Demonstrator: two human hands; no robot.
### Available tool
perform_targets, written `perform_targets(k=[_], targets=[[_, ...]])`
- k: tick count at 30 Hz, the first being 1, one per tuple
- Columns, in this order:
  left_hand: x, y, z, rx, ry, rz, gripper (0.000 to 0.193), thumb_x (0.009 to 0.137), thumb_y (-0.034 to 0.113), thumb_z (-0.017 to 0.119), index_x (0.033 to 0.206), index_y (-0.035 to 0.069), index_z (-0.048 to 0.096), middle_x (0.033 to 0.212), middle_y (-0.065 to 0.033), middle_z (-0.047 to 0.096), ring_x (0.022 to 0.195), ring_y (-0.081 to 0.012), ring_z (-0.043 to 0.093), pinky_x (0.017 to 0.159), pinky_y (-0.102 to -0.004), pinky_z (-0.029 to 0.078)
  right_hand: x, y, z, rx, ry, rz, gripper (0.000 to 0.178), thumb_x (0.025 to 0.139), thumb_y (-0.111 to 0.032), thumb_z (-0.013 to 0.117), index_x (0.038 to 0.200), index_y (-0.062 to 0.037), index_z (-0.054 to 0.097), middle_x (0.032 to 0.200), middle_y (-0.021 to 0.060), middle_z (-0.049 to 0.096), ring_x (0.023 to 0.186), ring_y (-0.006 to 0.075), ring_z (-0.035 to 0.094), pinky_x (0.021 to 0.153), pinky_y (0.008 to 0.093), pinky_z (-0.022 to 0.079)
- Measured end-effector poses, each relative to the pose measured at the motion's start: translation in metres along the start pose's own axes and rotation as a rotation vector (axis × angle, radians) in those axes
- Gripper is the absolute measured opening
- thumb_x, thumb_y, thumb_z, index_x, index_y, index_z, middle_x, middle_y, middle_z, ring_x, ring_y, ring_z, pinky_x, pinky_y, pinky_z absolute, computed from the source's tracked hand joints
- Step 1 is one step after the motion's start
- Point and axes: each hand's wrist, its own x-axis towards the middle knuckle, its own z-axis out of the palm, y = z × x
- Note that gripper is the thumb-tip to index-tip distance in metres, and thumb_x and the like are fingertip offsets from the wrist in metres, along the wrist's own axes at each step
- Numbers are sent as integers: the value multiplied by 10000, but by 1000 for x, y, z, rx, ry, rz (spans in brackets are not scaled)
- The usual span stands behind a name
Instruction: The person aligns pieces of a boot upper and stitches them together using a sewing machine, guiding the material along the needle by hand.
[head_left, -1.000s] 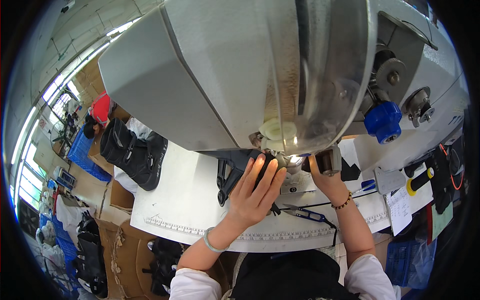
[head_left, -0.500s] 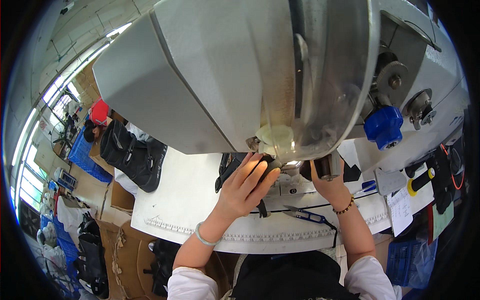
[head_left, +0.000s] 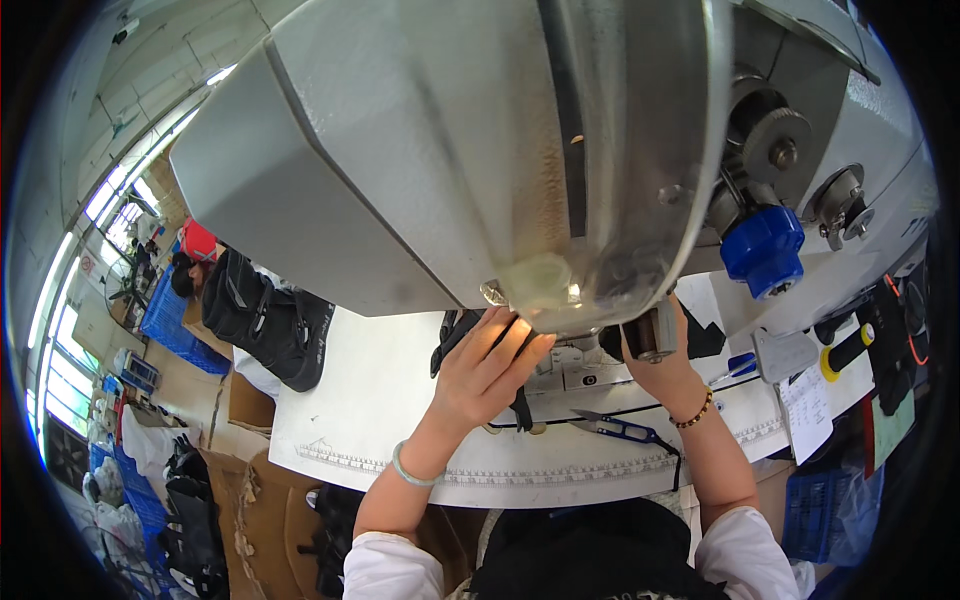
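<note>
My left hand (head_left: 487,372), a pale bangle on its wrist, has its fingers bent and closed on a black boot piece (head_left: 455,330) under the grey sewing machine head (head_left: 380,150). A dark strap (head_left: 522,412) from it hangs below the fingertips. My right hand (head_left: 662,368), with a beaded bracelet, is on the other side of the needle area. A metal cylinder (head_left: 652,335) of the machine hides most of its fingers. Black material (head_left: 708,341) shows to the right of that hand. The clear guard (head_left: 620,200) and machine head cover the stitching spot.
Thread snips (head_left: 620,428) lie on the white table (head_left: 350,400) near the printed ruler. A black boot (head_left: 265,315) stands at the left edge. On the right are a paper note (head_left: 803,412) and a yellow-ended thread spool (head_left: 845,352). A cardboard box (head_left: 255,520) sits lower left.
The view has shifted slightly, so the machine head appears a little further left. My left fingers have bent further onto the black piece. My right hand has barely moved.
</note>
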Motion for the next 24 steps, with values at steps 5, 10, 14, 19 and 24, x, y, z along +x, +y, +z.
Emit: perform_targets(k=[5,10,14,19,24], targets=[[-1,-4,2,-19,22,-7,364,608,-5,661,966,54,632,950,-78,556,873,-258,585,782,-357,546,-2,2,3,-7,-2,21,365,654,130,485,959,-34,600,880,102,532,794,258,491,674,329,414],[-1,-3,5,-13,27,-17,353,619,-21,644,963,55,632,948,-84,556,872,-261,583,739,-342,542,-3,4,4,-31,31,-1,377,644,126,483,962,-38,601,863,94,535,765,250,492,640,316,418],[0,0,4,-84,16,-75,348,633,-51,616,966,49,627,950,-95,553,876,-277,575,755,-355,525,-2,2,7,-90,52,-48,365,639,111,483,950,-39,602,840,85,536,739,240,499,599,315,422],[-2,14,-6,-153,-78,-424,417,650,-118,551,1027,52,602,995,-125,555,943,-318,559,799,-388,485,2,-3,3,-125,68,-62,313,643,85,500,907,-41,612,802,83,532,712,235,503,578,318,422],[-8,9,-4,-99,-81,-381,408,674,-137,526,1025,58,603,1050,-163,571,970,-303,572,836,-344,465,4,-4,4,-119,107,-52,225,669,67,513,850,-30,606,773,87,529,661,232,503,554,311,412]])
